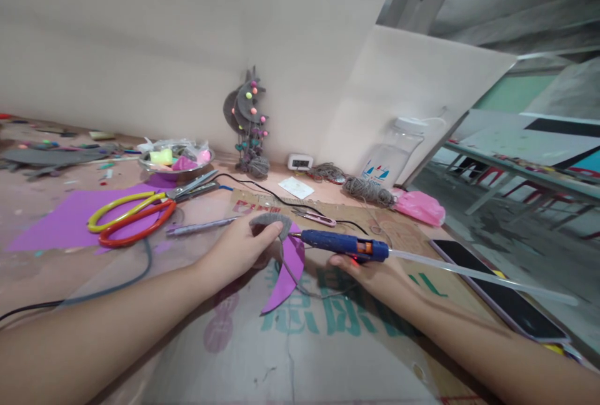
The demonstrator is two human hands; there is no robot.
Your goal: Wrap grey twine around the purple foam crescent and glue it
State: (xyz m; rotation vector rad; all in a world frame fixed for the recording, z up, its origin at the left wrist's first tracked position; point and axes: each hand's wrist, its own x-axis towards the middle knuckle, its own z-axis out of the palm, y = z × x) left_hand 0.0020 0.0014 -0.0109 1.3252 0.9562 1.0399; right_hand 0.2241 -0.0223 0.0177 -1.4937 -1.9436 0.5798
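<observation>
My left hand (pixel 255 239) pinches the upper end of a purple crescent (pixel 293 261), whose top part is wrapped in grey yarn (pixel 269 222). My right hand (pixel 360 270) is closed around a blue glue gun (pixel 335 242), with a long clear glue stick (pixel 469 269) sticking out of its back. The gun's nozzle points left and meets the crescent's edge just beside the wrapped part; whether it touches I cannot tell. A loose strand of yarn hangs from the crescent and runs right, below the gun. Under both hands lies a printed cardboard sheet (pixel 225 361).
Scissors (pixel 135 214) with yellow and red handles lie on purple sheet (pixel 56 224) at left. Behind stand a metal bowl (pixel 175 170), a yarn-wrapped moon ornament (pixel 248 120), a small clock (pixel 300 162) and a clear bottle (pixel 391 155). A phone (pixel 501 292) lies at right.
</observation>
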